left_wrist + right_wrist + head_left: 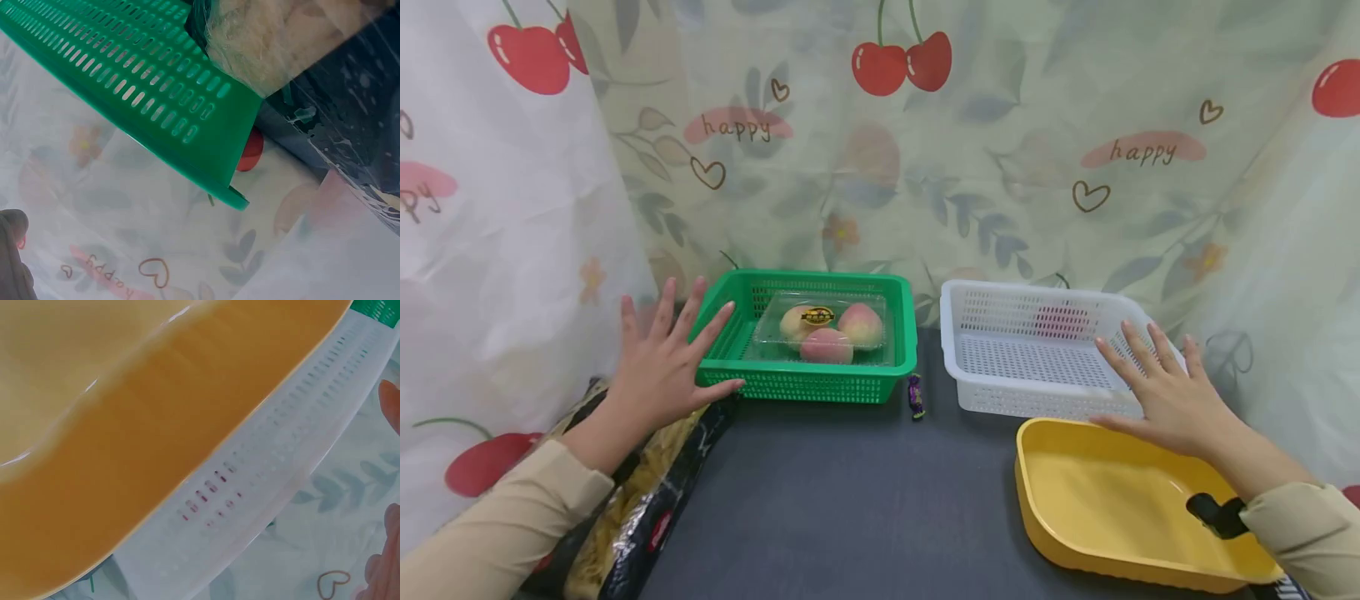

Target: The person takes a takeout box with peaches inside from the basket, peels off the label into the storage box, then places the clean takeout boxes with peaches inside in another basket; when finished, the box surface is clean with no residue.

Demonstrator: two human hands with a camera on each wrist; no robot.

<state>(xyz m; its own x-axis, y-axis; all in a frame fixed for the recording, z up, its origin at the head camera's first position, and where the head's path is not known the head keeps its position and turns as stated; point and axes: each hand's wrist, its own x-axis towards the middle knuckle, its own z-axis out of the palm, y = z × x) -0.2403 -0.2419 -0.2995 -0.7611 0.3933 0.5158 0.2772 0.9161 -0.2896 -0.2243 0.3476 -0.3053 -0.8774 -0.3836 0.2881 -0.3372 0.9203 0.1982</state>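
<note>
My left hand [664, 362] is raised with its fingers spread, overlapping the left end of a green basket [797, 371] in the head view. Inside that basket sits a clear plastic box [767, 329] with three pinkish-yellow peaches [826, 346]. My right hand [1176, 404], also spread and holding nothing, appears over the right end of a white basket [1037, 400] and the back edge of a yellow tray [1037, 517]. A few fingertips [12, 225] show at the left edge of the left wrist view. Other fingers [390, 403] enter the right wrist view from its right side.
Below my left forearm lies a black bag [666, 492] with a clear window over pale yellow pieces. A small purple-wrapped candy [916, 397] lies between the baskets on the dark table [842, 492]. Behind everything hangs a cherry-printed curtain [925, 167], which also lines both sides.
</note>
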